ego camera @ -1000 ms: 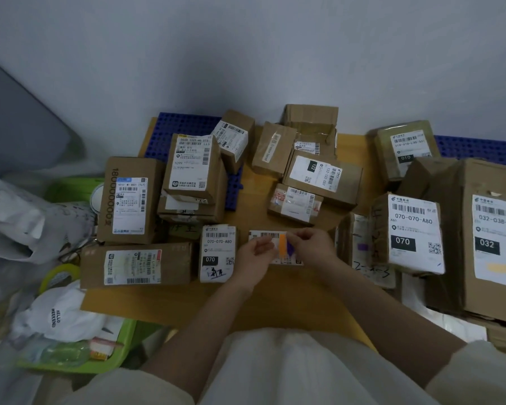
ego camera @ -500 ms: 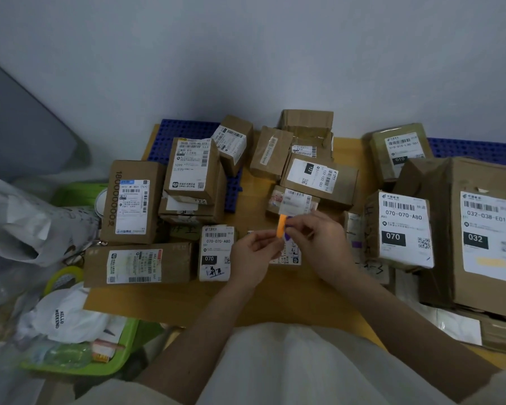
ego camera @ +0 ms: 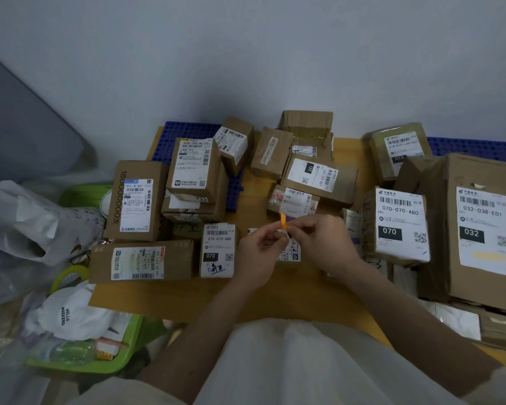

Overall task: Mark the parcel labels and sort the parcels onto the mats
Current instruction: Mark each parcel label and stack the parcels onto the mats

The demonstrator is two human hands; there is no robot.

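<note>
Right hand (ego camera: 323,244) and left hand (ego camera: 259,252) pinch orange marker (ego camera: 283,222) — above small parcel (ego camera: 289,251).

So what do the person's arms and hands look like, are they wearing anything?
Both forearms are bare, with no gloves, rings or watch showing on the left hand or the right hand. Pale cream clothing covers the body below, and its sleeves end near the elbows.

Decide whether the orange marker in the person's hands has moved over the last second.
Yes. The orange marker has shifted away from the person: from over the flat parcel to the near edge of the taped parcel beyond.
</note>
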